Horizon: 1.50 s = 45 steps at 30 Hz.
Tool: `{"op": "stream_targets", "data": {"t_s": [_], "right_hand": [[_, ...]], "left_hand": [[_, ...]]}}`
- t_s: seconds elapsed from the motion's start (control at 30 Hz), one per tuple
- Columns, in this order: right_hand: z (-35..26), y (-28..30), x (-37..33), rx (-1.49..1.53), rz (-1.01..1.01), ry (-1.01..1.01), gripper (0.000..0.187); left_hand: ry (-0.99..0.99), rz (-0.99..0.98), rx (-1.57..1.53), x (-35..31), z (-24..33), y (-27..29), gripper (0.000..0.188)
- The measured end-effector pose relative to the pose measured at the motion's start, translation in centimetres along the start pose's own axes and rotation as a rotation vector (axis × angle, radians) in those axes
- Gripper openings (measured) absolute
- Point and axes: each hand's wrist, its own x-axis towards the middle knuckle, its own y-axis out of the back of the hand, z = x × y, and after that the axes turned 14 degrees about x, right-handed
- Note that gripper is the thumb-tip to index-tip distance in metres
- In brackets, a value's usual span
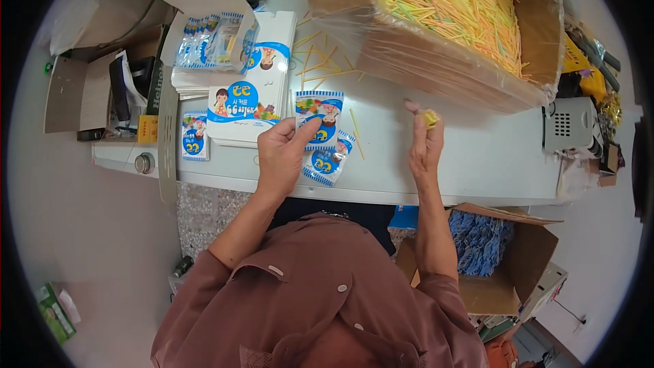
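My left hand (278, 160) pinches a blue-and-white printed packet (320, 103) by its left side, thumb across the front. Just below it, a second packet of the same kind (323, 166) lies near the table's front edge, partly covered by the first. To the right, my right hand (425, 144) is raised over the table with a small shiny yellow piece (430, 119) between its fingertips; what it is exactly I cannot make out. Left of my hands, printed white flat cartons (235, 112) lie in a stack, and an open carton (242, 51) on top contains several upright packets.
A large plastic-lined cardboard box (436, 61) full of thin yellow and orange sticks (449, 7) stands at the far right. Loose sticks (320, 61) lie beside it. Another packet (195, 136) rests at the left. Below the table, a box (524, 266) contains blue strips.
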Motion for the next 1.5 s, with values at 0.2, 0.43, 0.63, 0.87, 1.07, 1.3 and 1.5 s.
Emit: {"op": "stream_targets", "data": {"t_s": [0.2, 0.43, 0.63, 0.87, 1.07, 1.3, 1.5], "right_hand": [[2.2, 0.3, -1.1, -0.157, -0.144, -0.107, 0.021], [2.1, 0.9, -0.8, -0.034, -0.055, -0.174, 0.022], [1.2, 1.4, 0.5, 0.36, 0.153, -0.3, 0.021], [-5.1, -0.4, 3.5, -0.465, -0.403, -0.456, 0.017], [-1.3, -2.4, 3.6, -1.069, -0.871, 0.126, 0.009], [0.0, -2.7, 4.5, -1.194, -0.954, 0.116, 0.011], [-1.1, 1.4, 2.1, 0.44, -0.579, -0.725, 0.02]], "left_hand": [[-0.131, 0.0, 0.275, -0.5, 0.2, 0.8, 0.021], [-0.121, -0.012, 0.127, 0.3, -0.7, 0.7, 0.019], [-0.087, 0.04, 0.04, 0.2, 0.8, 0.7, 0.018], [-0.144, 0.024, 0.202, -0.3, 0.3, 1.0, 0.019], [-0.144, 0.032, 0.182, -0.7, 0.1, 1.2, 0.021], [-0.085, 0.031, 0.099, -1.0, -0.3, 1.7, 0.021], [0.027, -0.05, -0.059, -0.7, 0.6, 1.2, 0.021]]}}
